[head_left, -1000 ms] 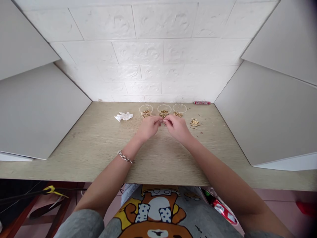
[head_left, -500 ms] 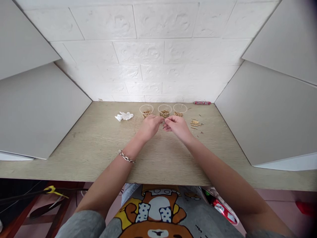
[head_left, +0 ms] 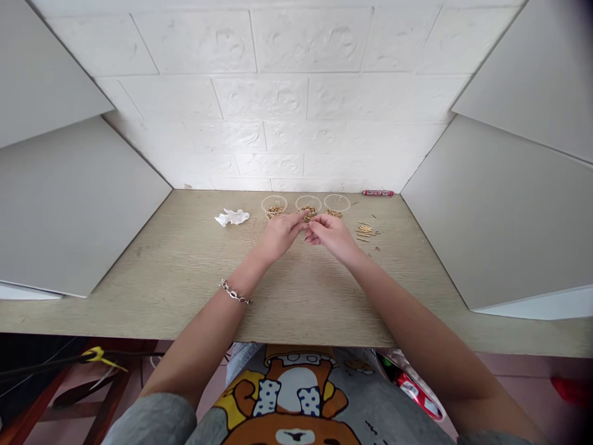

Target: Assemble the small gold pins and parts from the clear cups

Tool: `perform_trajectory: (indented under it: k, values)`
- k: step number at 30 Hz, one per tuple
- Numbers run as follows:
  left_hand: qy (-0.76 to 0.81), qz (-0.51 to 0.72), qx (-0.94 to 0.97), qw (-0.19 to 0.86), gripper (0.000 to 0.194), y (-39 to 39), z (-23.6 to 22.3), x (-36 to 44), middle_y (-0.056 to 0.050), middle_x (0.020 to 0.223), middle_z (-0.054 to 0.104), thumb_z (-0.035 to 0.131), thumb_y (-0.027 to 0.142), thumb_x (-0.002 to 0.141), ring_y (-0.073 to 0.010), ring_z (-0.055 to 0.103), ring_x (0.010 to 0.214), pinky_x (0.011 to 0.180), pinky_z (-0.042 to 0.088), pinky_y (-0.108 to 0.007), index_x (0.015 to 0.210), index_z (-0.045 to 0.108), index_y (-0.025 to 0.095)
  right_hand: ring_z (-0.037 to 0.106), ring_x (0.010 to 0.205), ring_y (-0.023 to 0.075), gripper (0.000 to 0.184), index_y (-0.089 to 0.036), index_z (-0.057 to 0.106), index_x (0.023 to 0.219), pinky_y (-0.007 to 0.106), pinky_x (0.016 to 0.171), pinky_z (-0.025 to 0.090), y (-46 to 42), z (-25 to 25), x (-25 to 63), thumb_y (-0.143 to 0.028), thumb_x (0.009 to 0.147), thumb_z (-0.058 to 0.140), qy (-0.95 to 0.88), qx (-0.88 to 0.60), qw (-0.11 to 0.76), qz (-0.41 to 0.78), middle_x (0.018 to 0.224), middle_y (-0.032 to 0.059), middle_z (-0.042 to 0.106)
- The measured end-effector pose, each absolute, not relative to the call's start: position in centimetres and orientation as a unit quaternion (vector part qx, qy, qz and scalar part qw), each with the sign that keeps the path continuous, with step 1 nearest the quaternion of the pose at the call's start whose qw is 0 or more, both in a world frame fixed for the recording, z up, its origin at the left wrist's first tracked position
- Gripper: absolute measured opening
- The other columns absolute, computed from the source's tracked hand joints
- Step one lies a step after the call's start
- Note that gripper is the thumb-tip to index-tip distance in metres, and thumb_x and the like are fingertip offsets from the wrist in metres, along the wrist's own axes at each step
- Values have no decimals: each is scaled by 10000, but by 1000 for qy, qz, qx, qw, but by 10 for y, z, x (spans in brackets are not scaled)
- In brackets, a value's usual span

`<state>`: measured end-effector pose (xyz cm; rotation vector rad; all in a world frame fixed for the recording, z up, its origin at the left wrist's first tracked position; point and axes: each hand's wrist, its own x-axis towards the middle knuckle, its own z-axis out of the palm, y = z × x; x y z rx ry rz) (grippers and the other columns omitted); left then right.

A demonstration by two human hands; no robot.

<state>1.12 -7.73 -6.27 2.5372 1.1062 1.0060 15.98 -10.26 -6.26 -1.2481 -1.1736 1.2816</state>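
Observation:
My left hand is over the table, its index finger stretched toward the middle clear cup and lifted away from the thumb. Beside it, my right hand has thumb and index finger pinched together. Whatever small piece is in that pinch is too tiny to make out. The fingertips of both hands nearly meet just in front of the middle cup, which holds small gold-coloured metal pieces. Similar bits lie in the left cup and the right cup, partly covered by my hands.
Thin gold pins lie in a loose pile to the right, with a few dark slivers around them. A crumpled white tissue is on the left. Against the white brick-pattern wall rests a red tube-shaped marker. Grey panels flank both sides.
My left index finger has risen and straightened away from the thumb. My right hand keeps its pinch, its lower fingers a little looser than a second ago. Cups and pins stay put.

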Motion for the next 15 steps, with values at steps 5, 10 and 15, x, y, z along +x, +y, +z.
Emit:
perform_trajectory:
  k: [5, 10, 15]
  values:
    - [404, 330, 841, 145, 356, -80, -59, 12, -7, 855, 708, 532, 239, 854, -116, 626, 748, 751, 470, -231, 1204, 560, 185, 584, 503, 84, 96, -168, 548, 691, 238, 541, 530, -102, -61, 160, -145, 777, 510, -461, -508, 496, 532, 626, 1, 624]
    - [417, 298, 847, 141, 218, -83, -55, 12, -12, 831, 702, 497, 299, 868, -128, 622, 739, 734, 461, -241, 964, 659, 189, 581, 511, 77, 96, -165, 549, 691, 220, 538, 522, -102, -60, 161, -141, 775, 512, -459, -510, 495, 533, 632, -4, 620]
    - [399, 289, 862, 119, 263, -84, -54, 11, -26, 803, 680, 391, 256, 908, -136, 612, 736, 700, 442, -250, 849, 631, 166, 579, 514, 75, 56, -165, 561, 719, 211, 532, 510, -104, -59, 159, -158, 774, 548, -454, -509, 502, 533, 644, -1, 629]
